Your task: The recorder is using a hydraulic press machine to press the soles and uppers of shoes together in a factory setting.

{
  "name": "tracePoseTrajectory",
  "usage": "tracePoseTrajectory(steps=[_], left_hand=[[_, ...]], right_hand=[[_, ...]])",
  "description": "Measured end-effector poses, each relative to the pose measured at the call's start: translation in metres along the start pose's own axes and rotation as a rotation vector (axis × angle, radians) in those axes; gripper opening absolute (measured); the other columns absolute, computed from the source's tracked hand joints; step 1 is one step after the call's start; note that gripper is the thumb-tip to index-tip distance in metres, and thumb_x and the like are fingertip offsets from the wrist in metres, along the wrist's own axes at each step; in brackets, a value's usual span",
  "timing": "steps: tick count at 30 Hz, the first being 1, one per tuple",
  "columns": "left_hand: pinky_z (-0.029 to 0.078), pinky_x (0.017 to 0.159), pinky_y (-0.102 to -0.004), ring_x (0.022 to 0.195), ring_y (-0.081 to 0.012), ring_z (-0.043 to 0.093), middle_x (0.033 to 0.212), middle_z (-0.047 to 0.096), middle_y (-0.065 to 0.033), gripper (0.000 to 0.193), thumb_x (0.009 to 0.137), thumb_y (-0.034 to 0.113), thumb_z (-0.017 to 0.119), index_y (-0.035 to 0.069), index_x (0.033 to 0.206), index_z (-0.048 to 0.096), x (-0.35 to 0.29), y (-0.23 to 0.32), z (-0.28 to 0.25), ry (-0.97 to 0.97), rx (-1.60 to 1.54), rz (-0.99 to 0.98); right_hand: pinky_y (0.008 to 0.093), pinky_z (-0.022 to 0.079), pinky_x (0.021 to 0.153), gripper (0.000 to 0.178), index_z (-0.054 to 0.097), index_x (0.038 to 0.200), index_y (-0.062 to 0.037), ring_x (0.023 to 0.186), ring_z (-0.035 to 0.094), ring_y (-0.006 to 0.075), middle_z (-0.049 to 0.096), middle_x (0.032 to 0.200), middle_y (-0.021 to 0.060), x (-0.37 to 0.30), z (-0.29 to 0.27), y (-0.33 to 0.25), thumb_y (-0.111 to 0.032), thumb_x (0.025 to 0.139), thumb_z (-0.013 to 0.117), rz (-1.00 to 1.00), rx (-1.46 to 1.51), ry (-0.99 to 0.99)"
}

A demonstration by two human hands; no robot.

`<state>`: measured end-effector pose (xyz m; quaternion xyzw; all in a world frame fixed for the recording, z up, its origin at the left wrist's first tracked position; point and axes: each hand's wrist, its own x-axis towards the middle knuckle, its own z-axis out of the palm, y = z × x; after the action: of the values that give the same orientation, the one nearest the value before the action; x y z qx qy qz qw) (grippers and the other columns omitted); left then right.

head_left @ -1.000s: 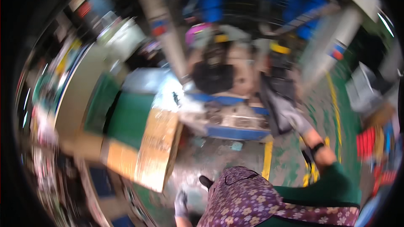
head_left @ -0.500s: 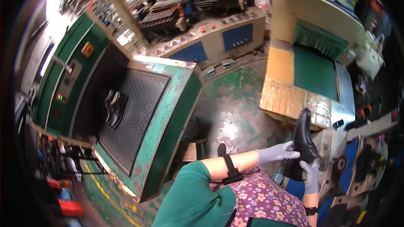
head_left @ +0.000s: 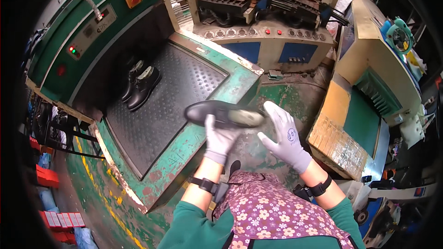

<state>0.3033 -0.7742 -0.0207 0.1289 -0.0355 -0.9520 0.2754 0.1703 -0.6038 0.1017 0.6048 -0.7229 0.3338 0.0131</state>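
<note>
A black leather shoe point(head_left: 210, 112) with a pale inside at its opening is held level in front of me, its toe toward the left. My left hand point(head_left: 219, 137), in a white-grey glove, grips it from below, thumb up along its side. My right hand point(head_left: 287, 139), gloved alike, is open beside the heel, with thumb and fingers spread. Whether its fingertips touch the heel I cannot tell. A pair of black shoes point(head_left: 146, 84) stands on the studded black mat point(head_left: 170, 115) of the green machine at the left.
The machine's chipped green rim point(head_left: 182, 150) lies just below the held shoe. A control panel point(head_left: 90, 32) with lights is on its upper left. A bench machine with round gauges point(head_left: 230, 32) stands behind. At the right is a tape-covered table point(head_left: 339, 143) with a green belt point(head_left: 362, 120).
The shoe has come from the right side over to the green machine's edge and now lies level. My right hand has opened away from it, while my left hand grips it. My view has turned left.
</note>
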Motion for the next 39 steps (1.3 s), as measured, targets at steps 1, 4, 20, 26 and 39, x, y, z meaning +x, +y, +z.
tracePoseTrajectory(steps=[1, 4, 20, 26, 39], left_hand=[[0.028, 0.113, -0.0654, 0.138, -0.0411, 0.036, 0.151, 0.036, -0.0206, 0.089, 0.080, 0.057, 0.068, 0.005, 0.145, 0.037, 0.012, 0.035, -0.013, -0.011, -0.188, 0.006], [0.025, 0.113, -0.0667, 0.141, -0.0417, 0.032, 0.153, 0.036, -0.0189, 0.086, 0.078, 0.061, 0.065, 0.011, 0.144, 0.042, 0.044, 0.131, -0.044, 0.101, -0.199, 0.305], [0.028, 0.111, -0.0623, 0.139, -0.0341, 0.036, 0.146, 0.048, -0.0050, 0.071, 0.077, 0.060, 0.053, 0.023, 0.137, 0.056, 0.124, 0.284, -0.085, 0.412, 0.212, 0.546], [0.036, 0.103, -0.0574, 0.127, -0.0344, 0.045, 0.136, 0.054, -0.0086, 0.058, 0.085, 0.051, 0.051, 0.018, 0.132, 0.058, 0.056, 0.179, -0.075, 0.284, 2.087, 0.660], [0.055, 0.085, -0.0470, 0.101, -0.0348, 0.065, 0.113, 0.068, -0.0165, 0.036, 0.103, 0.032, 0.046, 0.007, 0.122, 0.063, 0.157, 0.153, -0.035, -0.493, 3.082, 1.494]], right_hand=[[0.0467, 0.032, 0.112, 0.077, 0.037, 0.148, -0.0042, 0.135, 0.042, 0.0357, 0.043, 0.146, 0.0204, 0.007, 0.009, 0.001, -0.032, 0.083, 0.067, 0.000, 0.001, -0.007], [0.0412, 0.034, 0.112, 0.065, 0.038, 0.149, -0.0067, 0.132, 0.045, 0.0343, 0.047, 0.144, 0.0187, 0.000, 0.039, 0.020, -0.031, 0.093, 0.060, 0.156, 0.373, -0.277], [0.0326, 0.048, 0.099, 0.054, 0.044, 0.145, -0.0031, 0.114, 0.061, 0.0194, 0.062, 0.128, 0.0136, -0.124, 0.046, 0.089, -0.019, 0.096, 0.059, 0.810, 0.559, -0.146], [0.0339, 0.051, 0.079, 0.042, 0.054, 0.134, -0.0038, 0.088, 0.062, 0.0168, 0.068, 0.098, 0.0098, -0.240, 0.030, 0.110, -0.027, 0.099, 0.057, 0.947, 0.312, 0.166], [0.0350, 0.050, 0.072, 0.056, 0.050, 0.131, 0.0004, 0.075, 0.060, 0.0197, 0.061, 0.084, 0.0061, -0.608, -0.169, 0.051, -0.027, 0.087, 0.070, 1.536, -0.693, 1.891]])
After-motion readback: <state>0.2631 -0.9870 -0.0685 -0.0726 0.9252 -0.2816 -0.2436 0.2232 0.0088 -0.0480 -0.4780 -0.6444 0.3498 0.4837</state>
